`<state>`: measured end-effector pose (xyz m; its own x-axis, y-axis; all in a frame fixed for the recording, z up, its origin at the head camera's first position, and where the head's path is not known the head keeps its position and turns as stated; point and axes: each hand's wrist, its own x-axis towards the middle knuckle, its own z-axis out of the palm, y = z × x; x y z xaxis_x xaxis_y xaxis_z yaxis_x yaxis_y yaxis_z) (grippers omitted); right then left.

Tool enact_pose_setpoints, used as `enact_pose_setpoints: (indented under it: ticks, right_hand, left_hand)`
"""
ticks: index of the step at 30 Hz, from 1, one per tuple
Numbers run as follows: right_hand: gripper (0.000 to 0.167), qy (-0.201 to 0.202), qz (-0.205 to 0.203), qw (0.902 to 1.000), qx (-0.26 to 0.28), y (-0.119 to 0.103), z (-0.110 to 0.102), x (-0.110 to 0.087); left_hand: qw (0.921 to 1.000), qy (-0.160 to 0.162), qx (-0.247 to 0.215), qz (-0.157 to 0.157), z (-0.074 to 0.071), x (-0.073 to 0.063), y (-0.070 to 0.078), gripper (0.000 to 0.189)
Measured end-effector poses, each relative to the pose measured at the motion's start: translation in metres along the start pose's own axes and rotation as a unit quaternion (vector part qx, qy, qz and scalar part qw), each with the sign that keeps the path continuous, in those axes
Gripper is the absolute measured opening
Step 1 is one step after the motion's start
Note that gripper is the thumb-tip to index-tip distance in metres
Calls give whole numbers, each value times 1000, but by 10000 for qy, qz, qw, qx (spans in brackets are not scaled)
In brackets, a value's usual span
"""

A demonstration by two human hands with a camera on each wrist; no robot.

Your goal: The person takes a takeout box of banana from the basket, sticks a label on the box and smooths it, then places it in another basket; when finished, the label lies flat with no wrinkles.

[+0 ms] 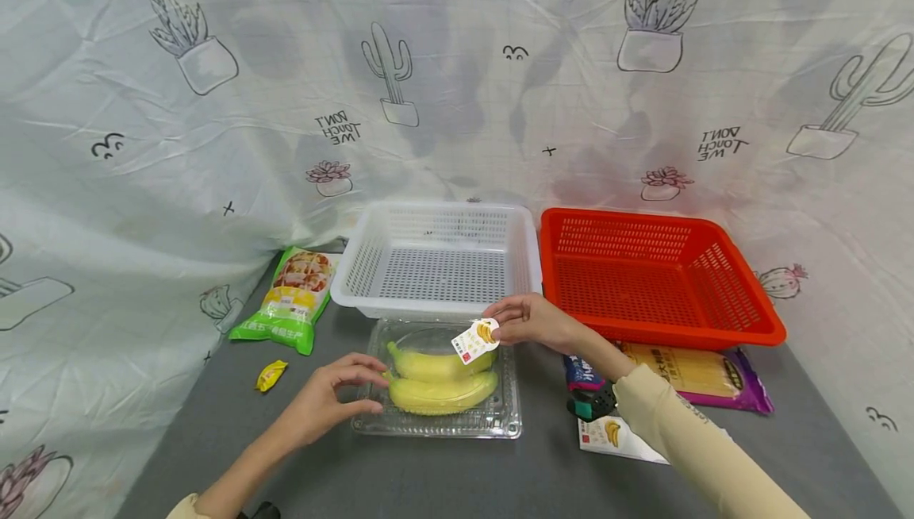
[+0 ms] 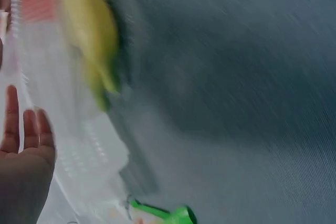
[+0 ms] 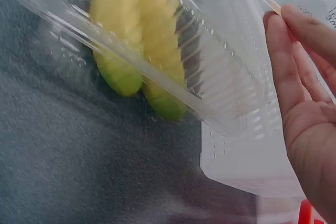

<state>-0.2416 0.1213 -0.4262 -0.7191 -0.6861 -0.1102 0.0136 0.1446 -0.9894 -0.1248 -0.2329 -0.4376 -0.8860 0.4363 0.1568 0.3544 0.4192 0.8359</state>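
Two yellow bananas (image 1: 443,396) lie inside a clear plastic clamshell box (image 1: 512,404) with its lid down, in front of the white basket. A small white sticker (image 1: 467,344) with a banana picture is pinched between thumb and fingers of my right hand (image 1: 535,322), above the box's right part. In the right wrist view only a thin edge of the sticker (image 3: 273,7) shows at the fingertips. At the box's left side is my left hand (image 1: 330,396), fingers extended and loosely bent, holding nothing. The left wrist view is blurred.
Behind the box stand a white basket (image 1: 346,285) and a red basket (image 1: 767,321). A green food bag (image 1: 289,301) and a small yellow packet (image 1: 271,375) lie left. To the right are a purple-edged noodle pack (image 1: 685,376) and a sheet of banana stickers (image 1: 621,438).
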Motion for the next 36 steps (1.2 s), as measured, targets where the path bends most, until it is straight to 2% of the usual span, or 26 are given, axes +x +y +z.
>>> enact_pose_setpoints:
  ticks: [3, 5, 9, 13, 19, 26, 30, 36]
  right_hand:
    - [38, -243, 54, 9996, -162, -1, -1, 5]
    - [36, -401, 66, 9988, -271, -1, -2, 7]
    - [31, -639, 59, 9970, -436, -2, -2, 12]
    - [30, -902, -41, 9940, -614, -4, -2, 18]
    - [30, -1259, -67, 9876, -938, -9, 0, 26]
    - [27, -1439, -70, 9802, -1358, -17, 8, 37]
    - [24, -1634, -327, 9746, -1496, -18, 15, 45]
    - [22, -1907, -648, 9605, -1919, -20, 21, 54]
  left_hand:
    - [9981, -112, 602, 50, -5, -4, -7, 30]
    - [9976, -175, 664, 95, -7, -6, -12, 29]
    - [9994, -248, 151, 198, -7, -9, -20, 28]
    - [9989, -135, -330, 310, -4, -11, -26, 27]
    - [9956, -10, -810, 465, 0, -13, -28, 23]
    - [9945, 16, -954, 421, 2, -14, -29, 21]
    - [9936, -7, -1049, 422, 3, -14, -29, 21]
    - [9946, 15, -994, 301, 2, -15, -27, 22]
